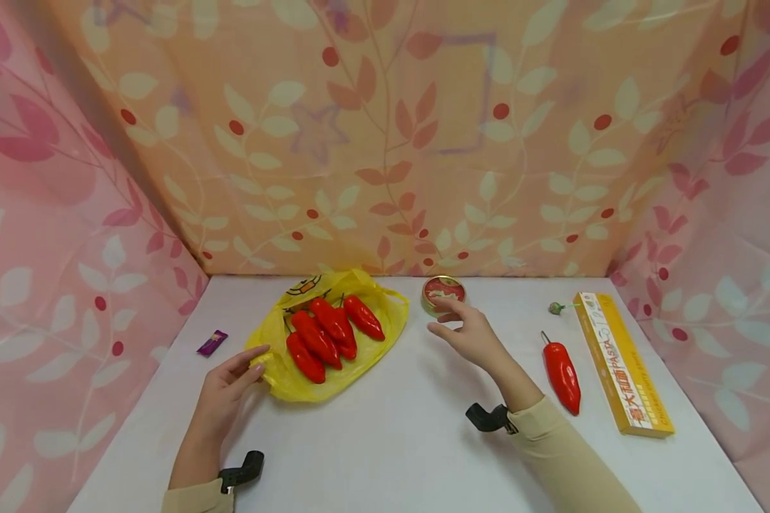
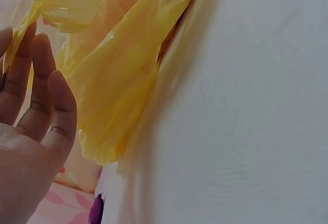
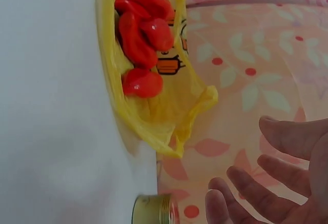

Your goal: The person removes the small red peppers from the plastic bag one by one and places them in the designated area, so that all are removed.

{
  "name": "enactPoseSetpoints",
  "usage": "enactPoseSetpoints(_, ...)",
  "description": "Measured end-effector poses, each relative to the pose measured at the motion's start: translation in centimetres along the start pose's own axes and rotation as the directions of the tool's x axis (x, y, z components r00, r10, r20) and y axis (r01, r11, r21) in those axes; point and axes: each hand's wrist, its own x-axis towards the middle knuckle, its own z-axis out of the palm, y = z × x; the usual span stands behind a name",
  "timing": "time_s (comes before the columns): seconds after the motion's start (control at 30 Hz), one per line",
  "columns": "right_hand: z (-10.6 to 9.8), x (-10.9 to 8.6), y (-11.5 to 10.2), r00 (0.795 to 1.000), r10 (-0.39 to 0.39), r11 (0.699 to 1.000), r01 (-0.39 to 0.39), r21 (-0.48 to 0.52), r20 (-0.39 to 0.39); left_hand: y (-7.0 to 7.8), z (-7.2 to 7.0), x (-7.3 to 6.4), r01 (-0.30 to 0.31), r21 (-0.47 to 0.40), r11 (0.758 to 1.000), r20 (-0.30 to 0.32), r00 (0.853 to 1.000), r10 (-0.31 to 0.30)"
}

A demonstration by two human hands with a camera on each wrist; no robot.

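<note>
A yellow plastic bag [image 1: 359, 367] lies spread on the white table, its mouth gaping toward me. Several glossy red peppers [image 1: 314, 336] are heaped inside it; the right wrist view shows the red peppers [image 3: 136, 42] against the bag's printed wall. At the bag's left edge, my left hand [image 1: 224, 392] pinches the thin plastic between thumb and fingertips. In the left wrist view a strip of the bag [image 2: 110, 90] runs in among the fingers. My right hand [image 1: 471, 338] hovers with fingers spread, holding nothing, just in front of a small round tin [image 1: 445, 291].
One more red pepper [image 1: 561, 377] lies to the right, beside a long yellow pasta box [image 1: 625, 367]. Behind it is a small green round-headed item on a stem [image 1: 557, 308]. A small purple packet [image 1: 212, 343] sits at far left. Patterned curtains [image 1: 385, 142] enclose the back and sides.
</note>
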Motion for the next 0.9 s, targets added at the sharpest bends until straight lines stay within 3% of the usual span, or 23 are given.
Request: enactPoseSetpoints(0.9,8.4,7.0,-2.1,0.982,-0.03,0.996,0.014,0.085,0.188,-0.5,-0.2,0.1,0.009,0.011,1.0,0.008,1.0,-0.009)
